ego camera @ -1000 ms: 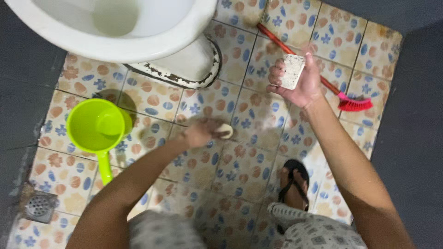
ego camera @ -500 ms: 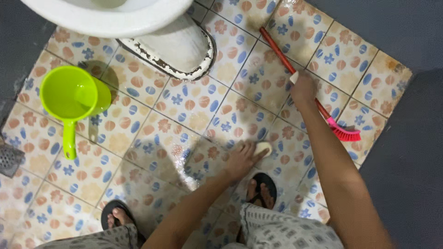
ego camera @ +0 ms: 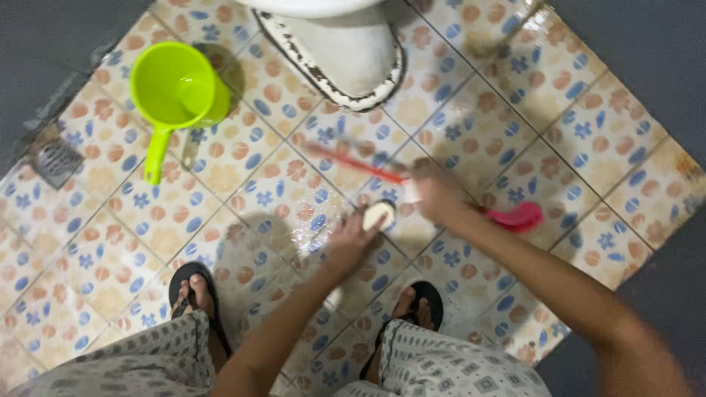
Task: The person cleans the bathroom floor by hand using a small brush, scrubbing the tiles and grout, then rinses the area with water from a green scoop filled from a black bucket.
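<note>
Scrubbing the patterned floor tiles (ego camera: 243,198) in front of the toilet base (ego camera: 346,55).
Left hand (ego camera: 351,242) fingers are pinching a pale scrub pad (ego camera: 377,214); right hand (ego camera: 435,197), blurred, is curling around the red brush (ego camera: 515,217) just beside; the next stroke is calling for steady downward pressure.

Toilet base (ego camera: 346,55) sits at the top of my view, the dipper (ego camera: 176,92) to its left on the floor (ego camera: 588,132), a drain (ego camera: 55,162) farther left. My left hand (ego camera: 351,242) presses a sponge (ego camera: 377,214) to the floor between my sandalled feet and the base; my right hand (ego camera: 435,197), just right, grips a brush (ego camera: 412,180).

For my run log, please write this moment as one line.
left hand: presses pale scrub pad on wet tiled floor | right hand: blurred, over red brush | green dipper beside toilet base
</note>
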